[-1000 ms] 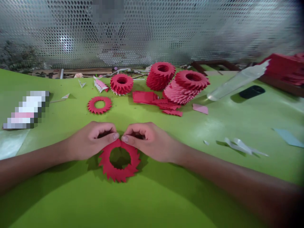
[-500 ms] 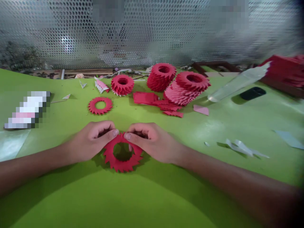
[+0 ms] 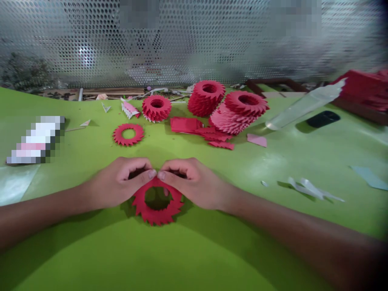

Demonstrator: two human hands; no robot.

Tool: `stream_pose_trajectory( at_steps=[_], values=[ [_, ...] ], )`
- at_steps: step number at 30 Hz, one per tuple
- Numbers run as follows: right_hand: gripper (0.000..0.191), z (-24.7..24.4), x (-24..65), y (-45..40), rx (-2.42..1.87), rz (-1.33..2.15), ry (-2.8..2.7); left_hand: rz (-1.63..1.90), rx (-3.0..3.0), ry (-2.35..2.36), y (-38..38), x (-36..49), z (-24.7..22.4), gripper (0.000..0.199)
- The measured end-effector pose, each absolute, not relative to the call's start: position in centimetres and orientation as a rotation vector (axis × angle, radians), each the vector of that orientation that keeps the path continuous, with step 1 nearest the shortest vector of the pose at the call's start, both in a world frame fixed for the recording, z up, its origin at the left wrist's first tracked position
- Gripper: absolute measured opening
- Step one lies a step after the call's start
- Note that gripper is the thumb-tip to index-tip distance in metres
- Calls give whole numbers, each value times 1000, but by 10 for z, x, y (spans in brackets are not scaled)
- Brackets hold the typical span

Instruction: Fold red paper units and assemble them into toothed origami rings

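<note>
A red folded-paper ring (image 3: 157, 214) with a toothed outer edge is held just in front of me, over the green table. My left hand (image 3: 121, 182) pinches its far edge from the left, thumb on top. From the right, my right hand (image 3: 194, 182) pinches the same edge, and the two thumb tips nearly meet. The fingers beneath the paper are mostly hidden. Beyond my left hand a second red paper ring (image 3: 128, 134) lies flat. Further back stand a short stack of red rings (image 3: 156, 108) and two taller stacks, one red (image 3: 206, 99) and one partly pink (image 3: 233, 117).
Red paper pieces (image 3: 186, 125) lie before the stacks. At the right are a clear glue bottle (image 3: 303, 105), a black cap (image 3: 323, 119) and white paper scraps (image 3: 309, 188). A blurred-out flat object (image 3: 36, 139) lies left. A perforated metal screen (image 3: 194, 44) closes the back.
Both hands have drawn slightly closer together at the ring's far edge. The ring's near side has shifted a little toward me. Everything else stays in place.
</note>
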State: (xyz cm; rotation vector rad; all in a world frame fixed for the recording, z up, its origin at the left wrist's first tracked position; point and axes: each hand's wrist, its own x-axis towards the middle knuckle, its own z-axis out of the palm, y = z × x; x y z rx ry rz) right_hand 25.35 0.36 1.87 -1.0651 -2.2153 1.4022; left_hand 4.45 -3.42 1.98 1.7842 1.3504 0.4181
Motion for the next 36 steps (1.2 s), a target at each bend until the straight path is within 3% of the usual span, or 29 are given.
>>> stream_pose_trajectory(
  at_steps=[8,28,36],
  values=[
    [27,16,253,0,-1064,1406,-2180,446,1759,1315,-33,42,17,42],
    [37,13,255,3,-1110,1451,-2089,613,1677,1321,-31,39,12,41],
    [32,15,253,2,-1058,1308,-2251,499,1767,1300,-32,39,10,41]
  ],
)
